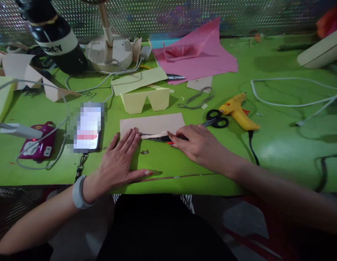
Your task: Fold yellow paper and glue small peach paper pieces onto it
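Note:
A pale pink paper rectangle (154, 121) lies on the green table in front of me. My left hand (121, 152) rests flat on its lower left corner, fingers stretched out and thumb spread on the table. At the lower right edge, my right hand (194, 143) is closed around a dark slim cutting tool (160, 139) with a red part, mostly hidden by the fingers. The tool lies along a narrow raised strip (154, 135) at the paper's lower edge. Just behind stands a folded cream paper piece shaped like glasses (146, 100).
Black-handled scissors (217, 119) and a yellow glue gun (239, 112) lie to the right. A phone (88, 127) and a purple device (39, 143) with cables are at left. Pink paper (195, 54), a lamp base (110, 54) and a black bottle (57, 40) stand behind.

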The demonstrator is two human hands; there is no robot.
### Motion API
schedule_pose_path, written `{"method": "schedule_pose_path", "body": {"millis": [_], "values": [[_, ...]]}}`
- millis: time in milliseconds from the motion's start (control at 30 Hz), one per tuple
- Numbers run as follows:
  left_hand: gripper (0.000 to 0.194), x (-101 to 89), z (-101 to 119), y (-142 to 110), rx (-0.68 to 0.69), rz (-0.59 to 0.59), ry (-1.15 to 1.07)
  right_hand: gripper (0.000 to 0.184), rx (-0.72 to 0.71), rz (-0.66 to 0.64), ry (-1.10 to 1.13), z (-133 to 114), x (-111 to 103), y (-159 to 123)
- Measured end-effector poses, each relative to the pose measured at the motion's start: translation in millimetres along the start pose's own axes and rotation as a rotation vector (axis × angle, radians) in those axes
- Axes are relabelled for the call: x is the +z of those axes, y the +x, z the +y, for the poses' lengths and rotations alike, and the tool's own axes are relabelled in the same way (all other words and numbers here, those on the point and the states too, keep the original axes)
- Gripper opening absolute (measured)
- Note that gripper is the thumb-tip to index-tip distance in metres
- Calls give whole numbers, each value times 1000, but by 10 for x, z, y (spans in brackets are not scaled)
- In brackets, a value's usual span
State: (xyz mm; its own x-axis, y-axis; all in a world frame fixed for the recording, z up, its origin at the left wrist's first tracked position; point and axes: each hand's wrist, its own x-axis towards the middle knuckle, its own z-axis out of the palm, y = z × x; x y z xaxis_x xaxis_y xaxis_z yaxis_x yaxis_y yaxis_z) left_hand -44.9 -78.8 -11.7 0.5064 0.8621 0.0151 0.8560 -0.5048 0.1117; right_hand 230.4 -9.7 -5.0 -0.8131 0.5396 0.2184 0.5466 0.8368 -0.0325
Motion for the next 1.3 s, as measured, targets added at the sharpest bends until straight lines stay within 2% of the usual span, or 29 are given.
{"method": "schedule_pose_path", "body": {"millis": [233, 400, 533, 667, 900, 1100, 1300], "values": [[105, 23, 10, -5, -16, -1, -19, 33, -14, -12, 40, -34, -2, 8], [101, -120, -35, -7, -17, -76, -71, 33, 20, -39, 39, -33, -4, -3], [100, -219, -126, -100, -53, -70, -41, 35, 24, -41, 47, -25, 6, -15], [99, -185, -154, -181, -54, -117, -1, 33, 27, -23, 59, -43, 7, 0], [102, -105, -138, -197, -53, -81, 1, 30, -2, -1, 33, -128, 6, 128], [105, -111, -130, -195, -59, -79, -9, 30, -45, -13, 49, -101, 13, 96], [106, -111, -124, -199, -59, -75, -1, 30, -23, -6, 26, -124, 29, 142]]}}
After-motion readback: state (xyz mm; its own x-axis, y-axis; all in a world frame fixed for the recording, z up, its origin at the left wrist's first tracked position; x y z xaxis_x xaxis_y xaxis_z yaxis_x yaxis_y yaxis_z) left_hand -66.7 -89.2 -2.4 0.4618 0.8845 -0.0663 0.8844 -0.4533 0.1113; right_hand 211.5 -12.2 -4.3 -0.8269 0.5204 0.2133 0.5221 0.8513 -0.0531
